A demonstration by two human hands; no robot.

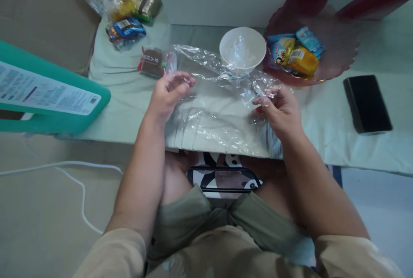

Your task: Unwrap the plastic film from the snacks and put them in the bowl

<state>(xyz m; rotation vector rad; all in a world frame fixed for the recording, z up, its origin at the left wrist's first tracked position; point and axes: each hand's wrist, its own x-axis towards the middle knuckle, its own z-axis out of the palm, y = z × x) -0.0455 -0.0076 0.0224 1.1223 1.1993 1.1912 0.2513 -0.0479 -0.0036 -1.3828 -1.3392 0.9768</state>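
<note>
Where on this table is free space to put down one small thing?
Bare cloth lies between the green box and the left hand, and between the right hand and the phone. It is crowded around the white bowl, red plate and plastic sheet.

A home, by the look of it. A low cloth-covered table [322,114] holds a bowl [242,49], snack packets [295,52] on a red plate [338,50] and a phone [367,103] (screen dark). A white cable [64,174] trails over the floor.

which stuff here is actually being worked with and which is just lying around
In hand:
left hand and right hand, both pinching the clear plastic sheet
white bowl, touched by the sheet's far edge

Lying about:
black phone
red plate with snack packets
brown snack packet
snack pile
green stool
</note>
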